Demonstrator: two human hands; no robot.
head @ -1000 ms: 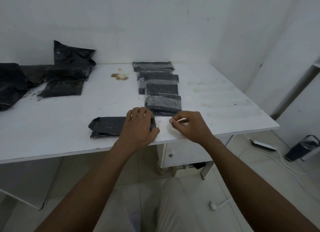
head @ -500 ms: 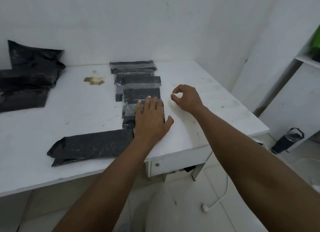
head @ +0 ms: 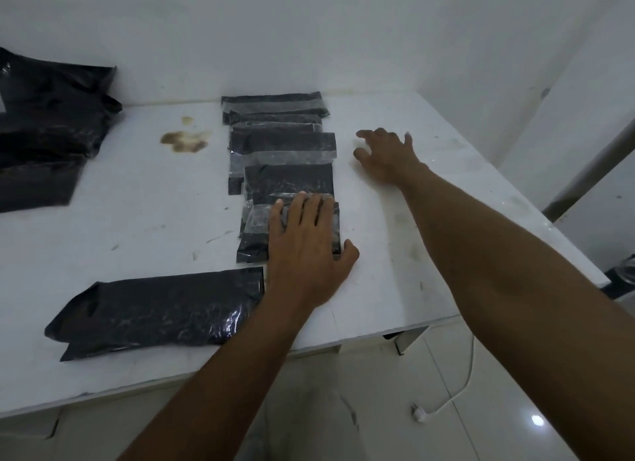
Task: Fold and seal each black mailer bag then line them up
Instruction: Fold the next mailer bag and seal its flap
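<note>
Much of the nearest bag hides under the left hand, pressed flat with straight fingers, while the right hand, spread and empty, is just right of the row on the counter.

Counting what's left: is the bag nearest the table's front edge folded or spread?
Spread: the bag lies full length, unlike the taped row behind.

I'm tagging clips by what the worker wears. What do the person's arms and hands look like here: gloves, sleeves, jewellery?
Nothing worn shows. The left hand and right hand are bare, with no gloves and no ring visible. The left forearm and right forearm are bare to the picture's edge: no sleeve, watch or wristband in view.
</note>
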